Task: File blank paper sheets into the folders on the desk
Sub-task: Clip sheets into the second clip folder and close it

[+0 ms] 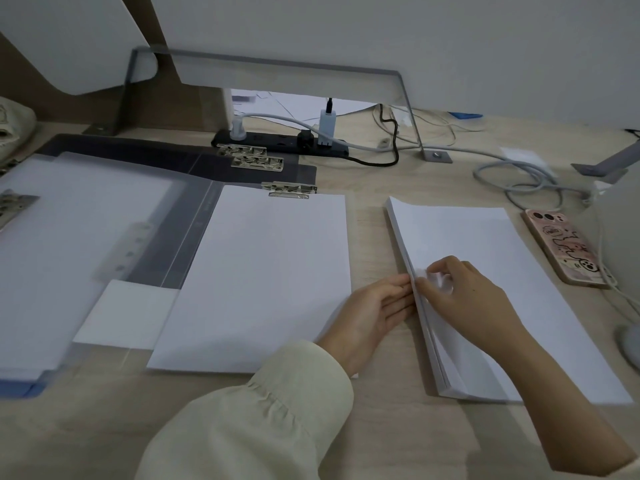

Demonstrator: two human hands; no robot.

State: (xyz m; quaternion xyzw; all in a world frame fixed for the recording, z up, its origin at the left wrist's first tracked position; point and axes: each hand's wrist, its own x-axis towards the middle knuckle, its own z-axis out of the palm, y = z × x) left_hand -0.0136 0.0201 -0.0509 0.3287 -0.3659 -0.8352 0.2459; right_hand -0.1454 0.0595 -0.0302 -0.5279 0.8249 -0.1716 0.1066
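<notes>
Counter [398, 445], head view. An open folder [180, 244] spreads across my 9 to 11 o'clock, with a second folder [52, 237] overlapping its left side. The paper stack [502, 271], source of the blank sheets, lies at my 1 o'clock, its long axis running from roughly 11 to 5 o'clock. The filed sheets [270, 271] rest in the open folder's right half, just beside the stack and parallel to it, with a strip of bare counter between them.

My two hands meet at the stack's left long edge. The left hand [374, 310] has straight fingers set flat against that edge. The right hand [464, 296] rests on top, with thumb and fingertips pinching up the top sheet [440, 282]. I judge the step to be separating one sheet. The folder lies at 9 o'clock from this grip, so the carry goes leftward, and my left hand is the nearer.

A phone [561, 251] lies at 3 o'clock of the stack. The clip [289, 189] sits at the filed sheets' 12 o'clock edge.
</notes>
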